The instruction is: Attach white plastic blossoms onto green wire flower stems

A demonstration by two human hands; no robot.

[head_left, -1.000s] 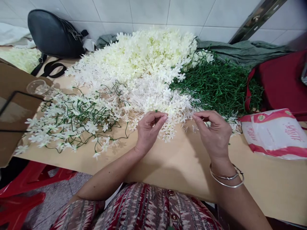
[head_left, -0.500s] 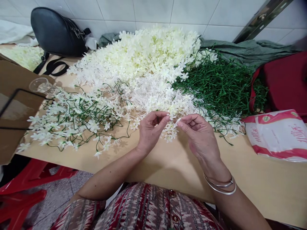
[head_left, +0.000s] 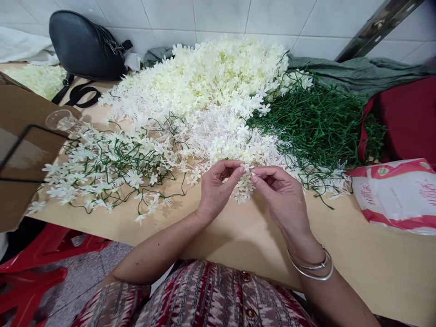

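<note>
My left hand (head_left: 218, 188) and my right hand (head_left: 281, 195) meet fingertip to fingertip above the tan table (head_left: 259, 240), just in front of a big heap of loose white flowers (head_left: 207, 91). Both hands are pinched. Between them sits a small white flower piece (head_left: 248, 169); which fingers grip it is hard to tell. A thin green stem seems to run from my left fingers. To the left lie finished green stems carrying white flowers (head_left: 112, 168). A pile of bare green stems (head_left: 313, 122) lies behind my right hand.
A black bag (head_left: 85, 45) sits at the back left by the tiled wall. A cardboard box (head_left: 20, 136) and a clear cup (head_left: 57, 120) stand at the left. A red-and-white plastic packet (head_left: 398, 190) lies at the right, before a red bag (head_left: 405, 118).
My right hand has moved left from the flower pile edge to meet my left hand, bringing a small white piece to its fingertips. My left hand stayed nearly still.
</note>
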